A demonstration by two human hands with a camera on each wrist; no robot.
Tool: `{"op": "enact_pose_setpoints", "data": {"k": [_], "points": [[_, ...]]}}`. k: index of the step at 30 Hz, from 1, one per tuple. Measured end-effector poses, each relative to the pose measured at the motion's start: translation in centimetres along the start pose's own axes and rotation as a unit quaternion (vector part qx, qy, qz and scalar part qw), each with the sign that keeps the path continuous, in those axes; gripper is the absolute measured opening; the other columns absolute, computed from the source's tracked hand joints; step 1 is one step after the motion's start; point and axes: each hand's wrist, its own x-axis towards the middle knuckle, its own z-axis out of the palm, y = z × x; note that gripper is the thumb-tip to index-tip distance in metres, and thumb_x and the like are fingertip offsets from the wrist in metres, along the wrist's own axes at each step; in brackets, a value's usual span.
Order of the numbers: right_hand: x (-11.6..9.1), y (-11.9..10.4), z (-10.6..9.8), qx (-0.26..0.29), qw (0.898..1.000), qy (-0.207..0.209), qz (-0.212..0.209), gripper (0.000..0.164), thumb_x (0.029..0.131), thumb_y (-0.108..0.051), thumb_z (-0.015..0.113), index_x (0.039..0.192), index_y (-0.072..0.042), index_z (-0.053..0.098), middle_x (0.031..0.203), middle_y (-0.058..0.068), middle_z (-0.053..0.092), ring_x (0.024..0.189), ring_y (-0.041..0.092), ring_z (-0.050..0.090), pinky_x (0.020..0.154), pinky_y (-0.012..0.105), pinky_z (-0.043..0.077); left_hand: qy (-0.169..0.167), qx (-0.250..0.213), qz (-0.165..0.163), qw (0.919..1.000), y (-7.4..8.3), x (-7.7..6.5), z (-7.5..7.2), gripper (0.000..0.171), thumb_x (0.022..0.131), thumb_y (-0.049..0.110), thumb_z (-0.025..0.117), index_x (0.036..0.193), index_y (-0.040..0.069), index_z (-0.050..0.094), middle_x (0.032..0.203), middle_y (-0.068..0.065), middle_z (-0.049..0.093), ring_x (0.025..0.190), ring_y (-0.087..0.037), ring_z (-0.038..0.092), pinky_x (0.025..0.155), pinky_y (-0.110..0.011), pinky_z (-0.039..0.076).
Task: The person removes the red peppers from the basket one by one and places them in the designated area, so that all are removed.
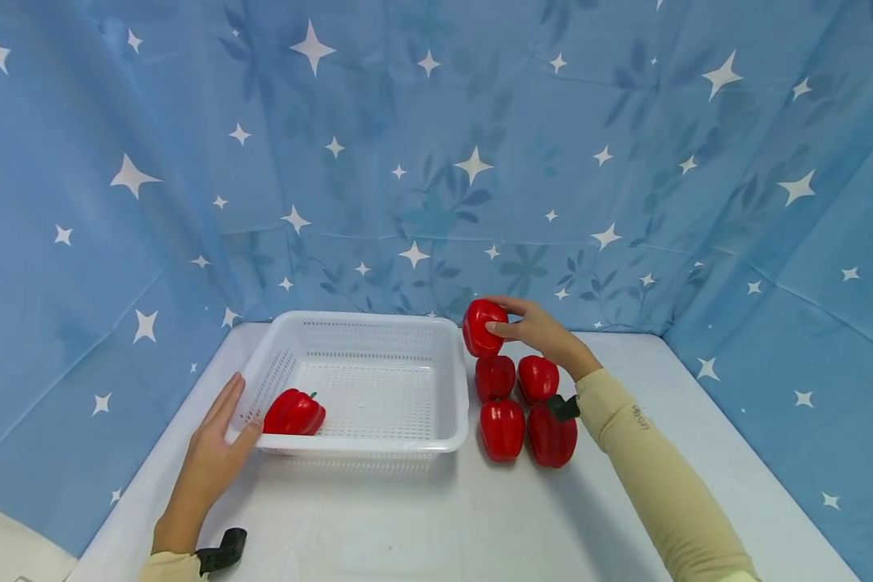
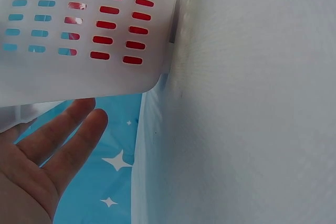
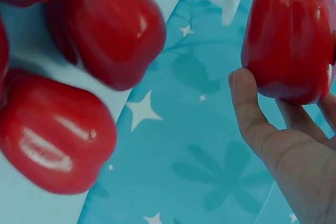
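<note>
My right hand grips a red bell pepper between thumb and fingers, raised just right of the basket's back right corner. In the right wrist view the thumb lies against the side of this held pepper. A white plastic basket with slotted walls stands on the left. Inside its front left corner lies another red bell pepper with a green stem. My left hand rests at the basket's left rim, fingers extended; in the left wrist view its fingers reach beside the basket wall.
Several more red bell peppers sit grouped on the white table right of the basket, among them a front one and a back one. A blue curtain with white stars hangs behind and at both sides of the table.
</note>
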Motion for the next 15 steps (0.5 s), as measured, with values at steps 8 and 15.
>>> {"op": "enact_pose_setpoints", "data": {"k": [8,15], "points": [[-0.4,1.4,-1.2,0.003,1.000,0.009,0.006,0.077,0.098,-0.020,0.077,0.165,-0.007,0.040,0.154,0.023,0.049,0.133,0.045,0.055,0.101,0.053,0.059,-0.002,0.002,0.001,1.0000,0.0,0.1,-0.1,0.078,0.105,0.024,0.060,0.172,0.009,0.023,0.177,-0.017,0.019,0.158,-0.049,0.022,0.102,-0.082,0.034],[-0.8,2.2,-2.1,0.010,1.000,0.021,0.003,0.079,0.097,-0.017,0.078,0.164,-0.004,0.039,0.153,0.025,0.049,0.134,0.046,0.053,0.100,0.052,0.059,-0.001,0.000,-0.002,1.0000,0.1,0.0,0.0,0.077,0.105,0.025,0.059,0.171,0.008,0.023,0.177,-0.017,0.020,0.158,-0.049,0.022,0.103,-0.083,0.033]]}}
